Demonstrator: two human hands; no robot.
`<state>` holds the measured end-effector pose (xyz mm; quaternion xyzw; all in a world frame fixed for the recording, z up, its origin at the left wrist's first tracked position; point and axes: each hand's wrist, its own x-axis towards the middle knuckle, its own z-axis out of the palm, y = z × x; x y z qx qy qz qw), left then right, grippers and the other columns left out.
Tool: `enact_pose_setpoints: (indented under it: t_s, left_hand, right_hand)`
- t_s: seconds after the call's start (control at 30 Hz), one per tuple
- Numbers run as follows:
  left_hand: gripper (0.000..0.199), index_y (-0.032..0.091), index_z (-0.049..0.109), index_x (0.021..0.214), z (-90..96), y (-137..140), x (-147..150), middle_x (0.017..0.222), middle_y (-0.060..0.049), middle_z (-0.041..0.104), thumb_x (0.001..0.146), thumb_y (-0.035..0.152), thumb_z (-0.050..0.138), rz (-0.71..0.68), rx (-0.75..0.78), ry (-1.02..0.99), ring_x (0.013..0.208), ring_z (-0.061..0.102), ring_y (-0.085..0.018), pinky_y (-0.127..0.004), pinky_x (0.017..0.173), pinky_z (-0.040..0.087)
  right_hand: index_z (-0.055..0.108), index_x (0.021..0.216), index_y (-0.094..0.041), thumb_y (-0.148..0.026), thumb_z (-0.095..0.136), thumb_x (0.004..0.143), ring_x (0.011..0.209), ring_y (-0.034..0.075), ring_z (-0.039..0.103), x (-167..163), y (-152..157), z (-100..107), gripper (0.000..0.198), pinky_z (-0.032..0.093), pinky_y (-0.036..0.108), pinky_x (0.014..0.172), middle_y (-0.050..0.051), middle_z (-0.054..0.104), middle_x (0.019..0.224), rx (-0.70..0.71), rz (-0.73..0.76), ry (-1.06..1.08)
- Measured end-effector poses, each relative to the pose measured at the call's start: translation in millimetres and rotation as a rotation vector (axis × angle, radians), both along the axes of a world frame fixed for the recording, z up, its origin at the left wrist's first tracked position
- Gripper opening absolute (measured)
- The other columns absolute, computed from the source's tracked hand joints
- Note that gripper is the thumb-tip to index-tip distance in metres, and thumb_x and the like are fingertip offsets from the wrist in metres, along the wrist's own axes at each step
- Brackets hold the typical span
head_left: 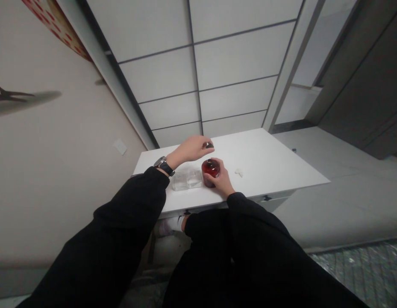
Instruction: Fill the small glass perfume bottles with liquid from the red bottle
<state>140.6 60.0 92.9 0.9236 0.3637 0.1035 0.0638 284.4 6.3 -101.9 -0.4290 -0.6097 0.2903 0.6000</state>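
My right hand (224,179) is wrapped around a round glass bottle (210,167) of dark red liquid, which stands upright near the table's front edge. Just above and behind the bottle's narrow neck, my left hand (193,148) pinches a small dark cap (210,146), apart from the bottle. A watch is on the left wrist. Under the left forearm, beside the bottle, sit clear glass-like containers (187,179); their exact kind is hard to make out. To the right of my right hand lie small crumpled white scraps (239,172).
Everything rests on a white table (275,160) with a drawer front (278,196) below its near edge. Behind stands a white panelled sliding door (236,55). A wall (89,128) with a socket plate (120,146) rises at left; tiled floor (352,171) lies right.
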Motion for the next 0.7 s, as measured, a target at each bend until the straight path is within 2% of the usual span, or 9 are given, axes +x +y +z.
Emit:
enact_pose_setpoints:
  t_s: [0.07,0.13,0.27,0.47,0.6,0.7]
  left_hand:
    - [0.027,0.016,0.072,0.119,-2.9,12.7,-4.6,0.096,-0.006,0.076,0.096,0.029,0.066,0.004,-0.047,-0.029,0.083,0.066,-0.017,-0.028,0.078,0.045]
    - [0.033,0.016,0.070,0.123,-14.6,30.3,-8.8,0.103,-0.006,0.076,0.091,0.021,0.071,0.043,-0.094,-0.016,0.087,0.067,-0.017,-0.028,0.081,0.047]
    - [0.028,0.015,0.073,0.111,-54.6,74.3,-9.8,0.102,-0.007,0.078,0.083,0.014,0.074,0.082,-0.131,0.056,0.088,0.069,-0.018,-0.029,0.086,0.052]
    - [0.032,0.017,0.080,0.109,-113.7,141.9,8.5,0.112,-0.008,0.080,0.080,0.010,0.071,-0.009,-0.167,0.162,0.108,0.072,-0.022,-0.031,0.101,0.051]
    - [0.033,0.020,0.084,0.095,-141.1,175.4,25.6,0.096,-0.003,0.083,0.070,0.003,0.072,-0.082,-0.221,0.225,0.095,0.074,-0.021,-0.028,0.092,0.054]
    - [0.032,0.019,0.084,0.095,-153.0,188.2,34.6,0.093,-0.004,0.082,0.070,0.004,0.074,-0.120,-0.249,0.236,0.089,0.074,-0.020,-0.028,0.087,0.055]
  right_hand:
    - [0.051,0.133,-0.026,-0.049,0.079,0.077,0.124,0.030,0.066,4.7,-0.6,3.7,0.067,0.050,0.048,0.113,0.012,0.066,0.137,-0.020,0.020,-0.030]
    - [0.049,0.131,-0.027,-0.050,0.080,0.075,0.124,0.031,0.067,10.1,-0.5,7.5,0.068,0.050,0.050,0.111,0.012,0.068,0.134,-0.044,0.045,-0.058]
    - [0.047,0.127,-0.028,-0.049,0.084,0.072,0.125,0.034,0.067,23.2,-1.9,17.7,0.069,0.050,0.054,0.111,0.013,0.069,0.131,-0.110,0.086,-0.140]
    - [0.047,0.126,-0.028,-0.050,0.087,0.072,0.119,0.035,0.070,38.6,-8.2,38.0,0.071,0.055,0.054,0.102,0.014,0.068,0.131,-0.233,0.154,-0.230]
    - [0.047,0.128,-0.028,-0.048,0.087,0.073,0.121,0.034,0.069,37.9,-8.6,42.7,0.070,0.055,0.052,0.102,0.013,0.068,0.132,-0.271,0.177,-0.200]
    - [0.046,0.129,-0.028,-0.048,0.088,0.073,0.121,0.034,0.070,37.5,-8.9,42.3,0.073,0.055,0.052,0.102,0.013,0.068,0.131,-0.316,0.189,-0.182]
